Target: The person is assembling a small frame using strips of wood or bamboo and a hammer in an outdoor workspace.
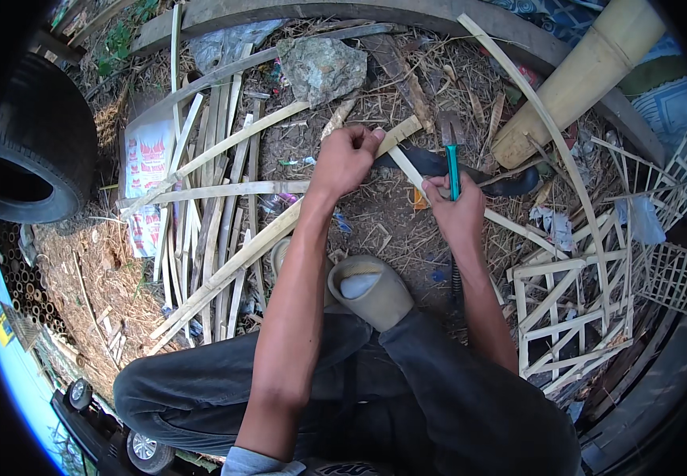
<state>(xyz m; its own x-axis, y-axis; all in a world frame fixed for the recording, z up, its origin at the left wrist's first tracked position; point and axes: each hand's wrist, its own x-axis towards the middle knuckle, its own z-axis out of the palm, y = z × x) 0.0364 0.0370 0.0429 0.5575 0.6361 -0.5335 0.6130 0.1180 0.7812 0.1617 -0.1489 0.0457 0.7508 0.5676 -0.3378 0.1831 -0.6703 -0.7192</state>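
My left hand (347, 161) pinches a long bamboo strip (404, 133) with thumb and fingers. Its line seems to carry on behind my forearm toward the lower left. A second, paler bamboo strip (407, 168) crosses beneath or against it just right of my left fingertips. This second strip runs down to my right hand (456, 208), whose fingers are closed around it. In that same hand a tool with a teal handle and dark metal head (451, 143) points away from me; it looks like pliers, though the jaws are hard to make out.
Loose bamboo strips (220, 198) lie in a pile to the left, beside a tire (38, 143). A grey rock (321, 70) sits ahead. At the right are lattice frames (573, 305) and a thick bamboo pole (581, 79). A dark sheath-like object (510, 182) rests beyond my right hand.
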